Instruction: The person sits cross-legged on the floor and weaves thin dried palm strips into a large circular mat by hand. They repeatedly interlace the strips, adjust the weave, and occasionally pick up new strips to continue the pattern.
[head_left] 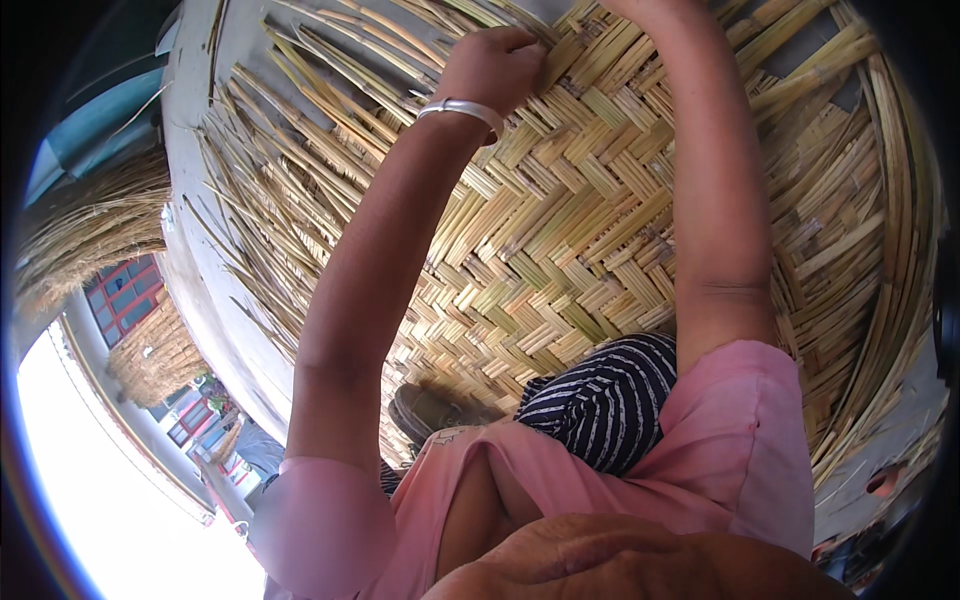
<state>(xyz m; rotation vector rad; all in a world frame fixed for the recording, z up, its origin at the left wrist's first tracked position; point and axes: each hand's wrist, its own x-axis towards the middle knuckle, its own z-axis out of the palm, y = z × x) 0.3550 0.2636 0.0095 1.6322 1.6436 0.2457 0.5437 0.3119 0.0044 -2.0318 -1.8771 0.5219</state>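
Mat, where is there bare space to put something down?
Bare grey floor shows left of the mat, past the loose strip ends, and a small patch at the top right corner. The woven middle lies flat and open. It is crowded at the top, where the left hand works the strips.

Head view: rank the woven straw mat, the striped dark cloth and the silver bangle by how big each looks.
1. Woven straw mat, fills most of the view.
2. Striped dark cloth, though nearness to the camera may enlarge it.
3. Silver bangle on the left hand.
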